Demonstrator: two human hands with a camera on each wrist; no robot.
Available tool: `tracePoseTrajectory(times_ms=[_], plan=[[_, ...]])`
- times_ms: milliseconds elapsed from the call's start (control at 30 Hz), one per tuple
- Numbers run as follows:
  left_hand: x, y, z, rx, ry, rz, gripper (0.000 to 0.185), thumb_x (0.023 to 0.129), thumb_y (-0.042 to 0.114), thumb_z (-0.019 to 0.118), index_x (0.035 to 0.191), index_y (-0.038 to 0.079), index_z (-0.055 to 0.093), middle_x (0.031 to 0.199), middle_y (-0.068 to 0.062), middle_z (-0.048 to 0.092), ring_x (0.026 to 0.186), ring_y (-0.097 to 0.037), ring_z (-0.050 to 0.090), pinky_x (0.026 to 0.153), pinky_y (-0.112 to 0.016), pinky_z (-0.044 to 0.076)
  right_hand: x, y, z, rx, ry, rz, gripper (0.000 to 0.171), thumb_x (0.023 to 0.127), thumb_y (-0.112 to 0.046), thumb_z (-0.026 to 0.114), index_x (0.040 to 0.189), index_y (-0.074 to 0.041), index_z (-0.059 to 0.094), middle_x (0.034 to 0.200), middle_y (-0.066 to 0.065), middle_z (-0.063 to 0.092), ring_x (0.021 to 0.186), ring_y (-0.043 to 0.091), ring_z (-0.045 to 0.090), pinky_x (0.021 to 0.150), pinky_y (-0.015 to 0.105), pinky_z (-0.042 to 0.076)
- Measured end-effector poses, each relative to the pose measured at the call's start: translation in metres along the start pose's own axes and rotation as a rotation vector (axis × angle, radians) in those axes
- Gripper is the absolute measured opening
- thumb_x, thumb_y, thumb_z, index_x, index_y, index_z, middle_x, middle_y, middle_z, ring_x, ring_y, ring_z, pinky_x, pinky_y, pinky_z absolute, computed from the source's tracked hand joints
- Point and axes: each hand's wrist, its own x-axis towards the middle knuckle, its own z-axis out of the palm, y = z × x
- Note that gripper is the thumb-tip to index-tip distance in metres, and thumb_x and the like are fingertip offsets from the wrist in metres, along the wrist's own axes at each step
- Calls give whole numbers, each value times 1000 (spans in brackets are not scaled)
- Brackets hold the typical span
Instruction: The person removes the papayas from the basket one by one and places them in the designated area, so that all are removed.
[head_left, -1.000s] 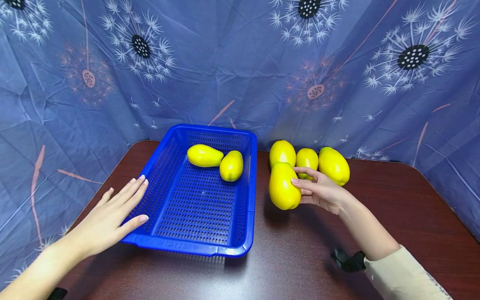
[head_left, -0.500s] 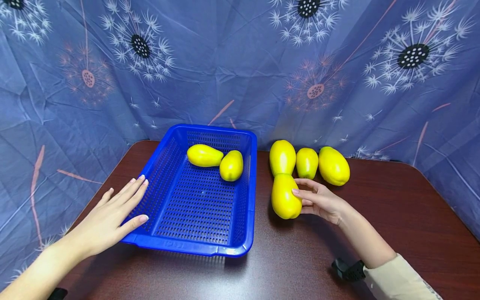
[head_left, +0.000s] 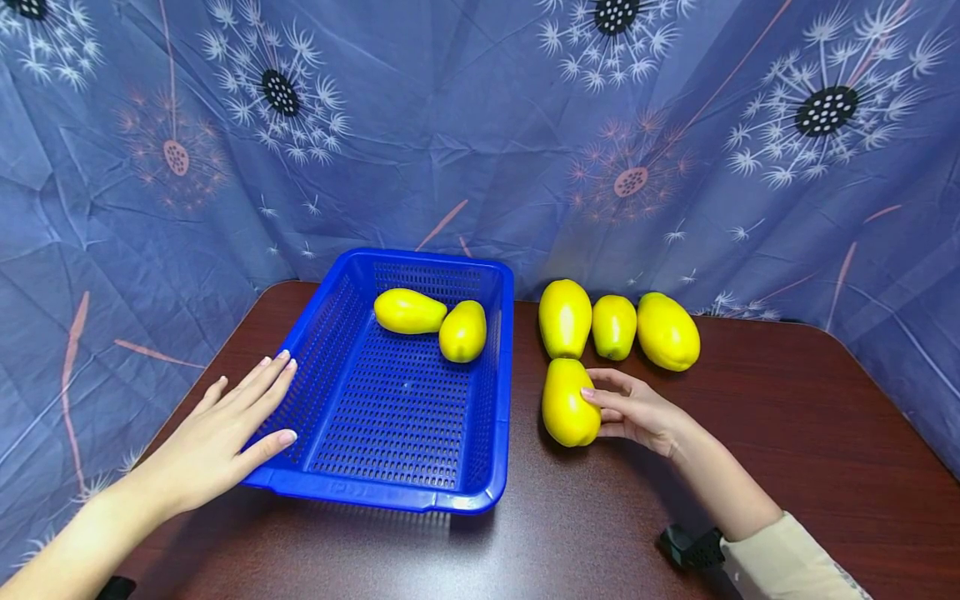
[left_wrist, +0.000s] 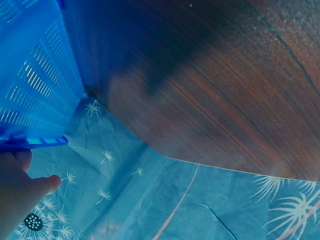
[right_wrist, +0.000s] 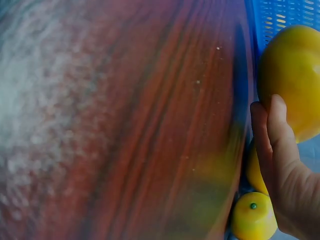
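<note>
In the head view my right hand (head_left: 633,410) holds a smooth yellow papaya (head_left: 567,408) by its right side, thumb on top and fingers beyond. The papaya is low over the table to the right of the blue plastic basket (head_left: 390,497), its narrow end against or just in front of another papaya (head_left: 566,318). The right wrist view shows the held papaya (right_wrist: 295,75) beside the thumb. My left hand (head_left: 210,442) lies with straight, spread fingers at the basket's left rim. Inside the basket, two papayas, one lying sideways (head_left: 408,312) and one pointing forward (head_left: 462,332), touch at the back.
A smaller papaya (head_left: 614,327) and a larger one (head_left: 667,332) lie in the back row on the brown wooden table (head_left: 787,433). A blue dandelion-patterned cloth (head_left: 465,125) hangs behind the table. Dark wrist devices show at both arms, the right one (head_left: 693,548) near the sleeve.
My right hand has brought the papaya toward the front and lower, away from the back row. More of the papayas behind it now shows. My left hand and the basket stay still.
</note>
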Motion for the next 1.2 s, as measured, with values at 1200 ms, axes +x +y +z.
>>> tracePoseTrajectory(times_ms=[1200], plan=[[0, 1, -1, -9, -2, -4, 69, 94, 34, 53, 150, 12, 19, 156, -6, 13, 142, -12, -1, 109, -54, -3, 9, 2, -1, -58, 40, 8, 67, 92, -22, 59, 141, 6, 21, 99, 4, 62, 84, 17, 63, 76, 37, 53]])
